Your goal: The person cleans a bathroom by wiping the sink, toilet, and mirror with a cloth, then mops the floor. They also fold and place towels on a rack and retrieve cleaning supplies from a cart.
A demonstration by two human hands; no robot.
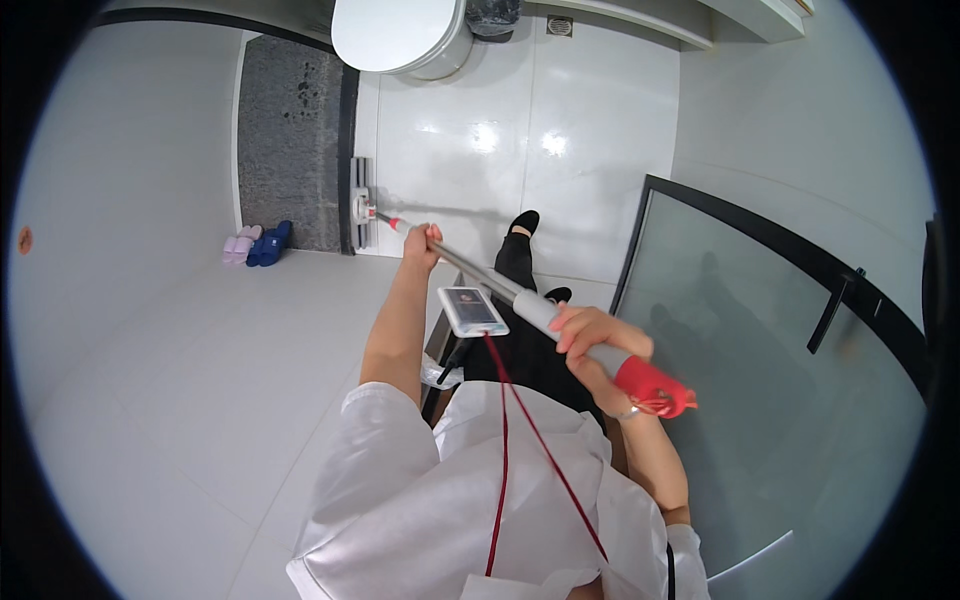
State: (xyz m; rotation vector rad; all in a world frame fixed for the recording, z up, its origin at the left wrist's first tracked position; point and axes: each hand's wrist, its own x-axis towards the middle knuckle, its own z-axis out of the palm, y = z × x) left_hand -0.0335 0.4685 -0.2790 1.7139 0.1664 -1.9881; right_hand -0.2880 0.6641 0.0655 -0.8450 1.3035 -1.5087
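A flat mop (480,272) with a grey pole and a red end cap runs slantwise across the view in front of me. Its long narrow head (362,205) lies on the white floor against a dark raised edge at the left. My left hand (421,243) is wrapped round the thin lower part of the pole, not far from the head. Higher up, my right hand (603,345) grips the thick grey handle just below the red end. The badge (473,311) on a red lanyard hangs under the pole, near my right hand.
A white toilet (400,35) stands ahead, with a dark bin (493,18) beside it. A floor drain (559,26) lies beyond. Pink slippers (242,245) and blue slippers (270,244) rest at the left by a grey stone floor strip (285,140). At the right is a black-framed frosted glass door (740,330).
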